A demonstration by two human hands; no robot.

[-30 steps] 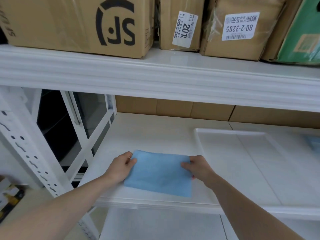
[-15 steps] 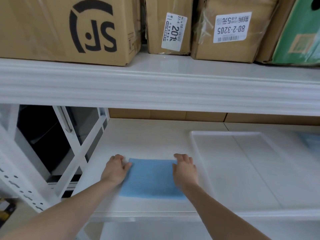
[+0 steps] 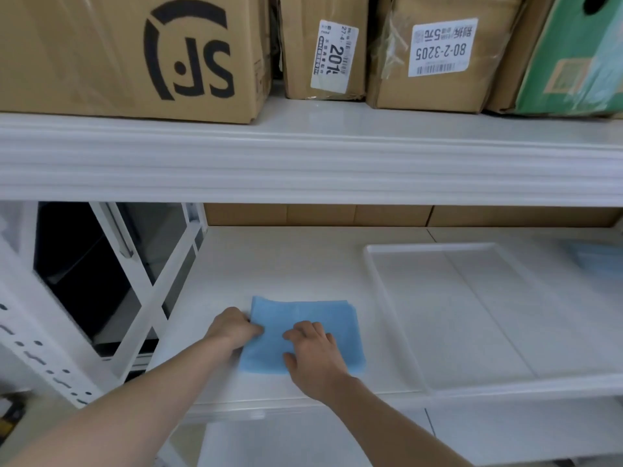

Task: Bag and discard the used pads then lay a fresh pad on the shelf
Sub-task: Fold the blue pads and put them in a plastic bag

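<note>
Head view: the blue pad (image 3: 305,333) lies flat near the shelf (image 3: 286,264) front edge, left of the clear tray (image 3: 377,281). The left hand (image 3: 234,328) pinches its left edge; the right hand (image 3: 312,352) presses it centrally with relaxed fingers. Above, cartons read "SF" (image 3: 188,52) and "80-2-3205" (image 3: 441,50).

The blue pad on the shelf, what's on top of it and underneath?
Both hands rest on the blue pad: left hand, right hand. Beneath is the white shelf; anything under the pad is covered.
</note>
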